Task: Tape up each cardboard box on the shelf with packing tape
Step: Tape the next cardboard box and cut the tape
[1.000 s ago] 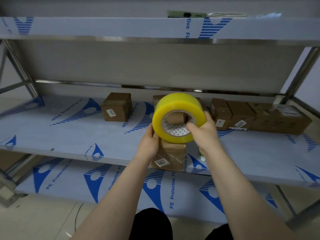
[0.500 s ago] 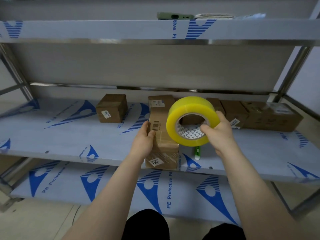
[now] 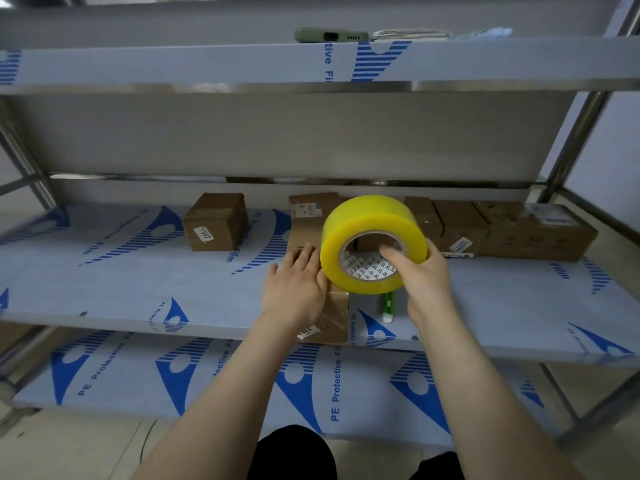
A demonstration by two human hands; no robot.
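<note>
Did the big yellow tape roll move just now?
Yes. The packing tape roll slid right: it covered the long cardboard box before, now it hangs beside it, above the green pen.

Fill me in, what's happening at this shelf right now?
A person is taping boxes at a metal shelf. Their right hand grips a yellow tape roll, fingers hooked through its core, holding it just above a long box at the shelf's front edge. The left hand lies flat on that box's top. A lone box sits to the left, with a row of boxes at the back right.
</note>
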